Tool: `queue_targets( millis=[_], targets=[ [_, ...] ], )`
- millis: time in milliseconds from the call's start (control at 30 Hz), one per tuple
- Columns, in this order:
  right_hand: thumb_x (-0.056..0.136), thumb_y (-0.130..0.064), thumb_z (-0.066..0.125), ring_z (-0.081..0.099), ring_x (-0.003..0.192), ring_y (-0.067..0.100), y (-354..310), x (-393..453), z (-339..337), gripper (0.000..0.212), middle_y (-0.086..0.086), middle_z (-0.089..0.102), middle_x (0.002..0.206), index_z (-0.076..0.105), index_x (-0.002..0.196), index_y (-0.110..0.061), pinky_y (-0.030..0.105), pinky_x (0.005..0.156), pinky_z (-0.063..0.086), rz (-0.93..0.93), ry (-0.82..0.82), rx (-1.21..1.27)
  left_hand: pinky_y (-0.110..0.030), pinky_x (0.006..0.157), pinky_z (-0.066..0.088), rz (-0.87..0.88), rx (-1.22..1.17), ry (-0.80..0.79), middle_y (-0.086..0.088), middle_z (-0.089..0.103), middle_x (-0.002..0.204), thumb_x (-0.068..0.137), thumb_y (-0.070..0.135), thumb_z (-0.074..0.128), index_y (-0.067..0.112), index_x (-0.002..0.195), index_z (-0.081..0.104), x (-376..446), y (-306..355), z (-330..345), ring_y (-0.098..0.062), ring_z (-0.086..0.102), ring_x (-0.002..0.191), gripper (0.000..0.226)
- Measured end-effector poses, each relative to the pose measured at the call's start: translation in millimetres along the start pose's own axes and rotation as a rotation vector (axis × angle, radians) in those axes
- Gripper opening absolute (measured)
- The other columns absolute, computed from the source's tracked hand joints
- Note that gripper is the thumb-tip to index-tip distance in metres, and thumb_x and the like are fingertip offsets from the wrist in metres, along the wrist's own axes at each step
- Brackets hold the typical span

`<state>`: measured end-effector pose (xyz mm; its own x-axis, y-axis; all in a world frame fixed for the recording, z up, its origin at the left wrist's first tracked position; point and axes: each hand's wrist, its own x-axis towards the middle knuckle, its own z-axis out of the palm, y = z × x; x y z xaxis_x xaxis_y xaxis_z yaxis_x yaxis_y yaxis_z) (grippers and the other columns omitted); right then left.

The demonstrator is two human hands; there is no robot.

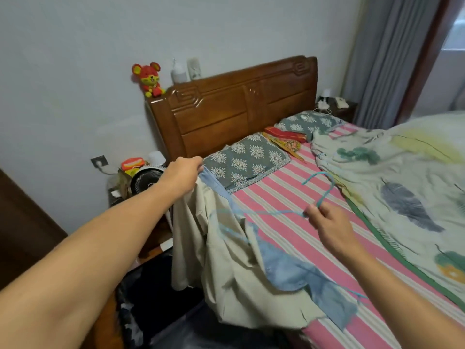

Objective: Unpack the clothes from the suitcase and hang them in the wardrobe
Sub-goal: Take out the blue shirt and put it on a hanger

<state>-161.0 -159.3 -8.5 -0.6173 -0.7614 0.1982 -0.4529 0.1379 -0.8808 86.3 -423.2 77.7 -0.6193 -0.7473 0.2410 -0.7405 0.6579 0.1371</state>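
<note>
A beige garment (234,268) with blue denim trim drapes over the left edge of the bed. My left hand (182,176) grips its upper corner near the grey floral pillow. My right hand (327,224) pinches the neck of a thin blue wire hanger (319,187), whose hook curves up over the striped sheet while its frame lies across the garment. The open suitcase (161,306) sits on the floor at the lower left, with dark clothes inside.
The bed (297,222) has a pink striped sheet, two grey floral pillows (247,159), and a leaf-print quilt (402,192) on the right. A wooden headboard (234,109) stands behind. A small fan (146,182) and clutter crowd the nightstand left of the bed. Curtains (385,54) hang at the right.
</note>
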Motion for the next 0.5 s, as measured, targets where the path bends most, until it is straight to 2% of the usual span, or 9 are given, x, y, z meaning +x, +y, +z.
queue_targets(
  millis=[67,133,233,300,400,467,500],
  targets=[
    [0.098,-0.028,0.058,0.05,0.054,0.008,-6,-12,14,0.029,-0.01,0.054,0.054,0.068,0.071,-0.022,0.034,0.057,0.033,-0.072,-0.1,-0.135,-0.04,0.067,0.047,0.012,-0.031,-0.011,-0.011,0.063,0.082,0.104,0.032,0.047,0.019,0.09,0.056,-2,4,-2,-0.039,0.063,0.081,0.022],
    [0.099,-0.029,0.055,0.052,0.059,0.016,-18,-12,36,0.028,-0.011,0.052,0.056,0.071,0.08,-0.016,0.034,0.06,0.029,-0.14,-0.128,-0.202,-0.04,0.069,0.05,0.061,-0.046,-0.027,-0.009,0.066,0.086,0.104,0.037,0.047,0.022,0.092,0.057,-5,16,-12,-0.038,0.063,0.083,0.022],
    [0.101,-0.028,0.053,0.061,0.079,0.034,-41,1,68,0.027,0.007,0.066,0.073,0.069,0.088,-0.011,0.036,0.063,0.028,-0.154,-0.04,-0.272,-0.04,0.073,0.052,0.213,-0.112,-0.01,-0.002,0.068,0.086,0.102,0.04,0.051,0.024,0.095,0.06,-9,38,-40,-0.031,0.064,0.084,0.02],
    [0.102,-0.031,0.051,0.061,0.083,0.038,-54,6,84,0.027,0.014,0.069,0.082,0.064,0.088,-0.012,0.04,0.063,0.035,-0.225,-0.023,-0.36,-0.038,0.078,0.052,0.365,-0.252,-0.034,0.002,0.069,0.085,0.102,0.036,0.056,0.022,0.096,0.065,-20,55,-60,-0.022,0.064,0.085,0.018],
    [0.102,-0.036,0.049,0.059,0.075,0.034,-70,12,97,0.032,0.011,0.067,0.079,0.058,0.082,-0.014,0.041,0.062,0.035,-0.283,0.036,-0.308,-0.034,0.081,0.051,0.445,-0.337,-0.013,0.003,0.07,0.088,0.101,0.031,0.059,0.018,0.099,0.069,-35,58,-86,-0.016,0.064,0.086,0.016],
    [0.102,-0.033,0.052,0.05,0.076,0.024,-81,15,107,0.03,0.007,0.061,0.085,0.055,0.079,-0.013,0.036,0.066,0.031,-0.284,-0.05,-0.235,-0.039,0.082,0.051,0.436,-0.312,0.037,0.004,0.07,0.089,0.1,0.029,0.06,0.017,0.101,0.07,-41,45,-97,-0.015,0.065,0.086,0.016],
    [0.101,-0.029,0.055,0.048,0.082,0.02,-83,16,112,0.029,0.007,0.056,0.092,0.056,0.079,-0.01,0.034,0.072,0.034,-0.304,-0.094,-0.18,-0.04,0.082,0.051,0.439,-0.291,0.059,0.004,0.071,0.091,0.1,0.027,0.061,0.016,0.102,0.071,-44,38,-102,-0.014,0.065,0.086,0.015]
  ],
)
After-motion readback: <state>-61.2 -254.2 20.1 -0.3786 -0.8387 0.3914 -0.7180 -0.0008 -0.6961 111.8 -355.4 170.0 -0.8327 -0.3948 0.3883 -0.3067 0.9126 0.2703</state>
